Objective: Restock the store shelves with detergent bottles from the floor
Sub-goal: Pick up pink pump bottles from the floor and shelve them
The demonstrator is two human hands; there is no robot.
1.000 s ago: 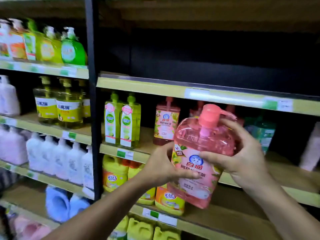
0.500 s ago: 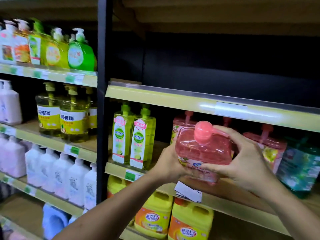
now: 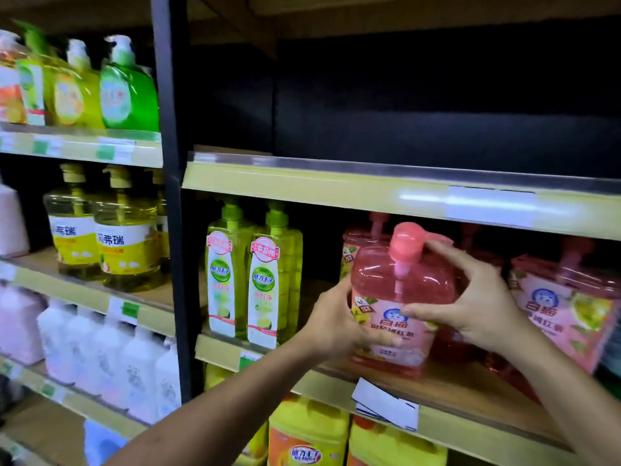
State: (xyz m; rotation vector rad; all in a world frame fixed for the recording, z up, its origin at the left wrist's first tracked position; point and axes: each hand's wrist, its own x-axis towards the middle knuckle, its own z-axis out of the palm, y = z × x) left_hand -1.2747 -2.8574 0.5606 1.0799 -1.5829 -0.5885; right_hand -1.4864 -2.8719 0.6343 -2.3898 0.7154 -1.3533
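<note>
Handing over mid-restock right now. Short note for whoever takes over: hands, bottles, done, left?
Left hand: grips the pink bottle low on its side.
Right hand: grips its shoulder by the pump.
Bottle: upright, base on or just over the middle shelf, beside more pink bottles.
Done: bottle brought to its row.
Left: seat it, let go, fetch more; floor stock is out of view.

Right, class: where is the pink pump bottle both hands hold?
Head view, centre-right: the pink pump bottle is at the front of the wooden shelf, between tall green bottles on its left and a matching pink bottle on its right.
</note>
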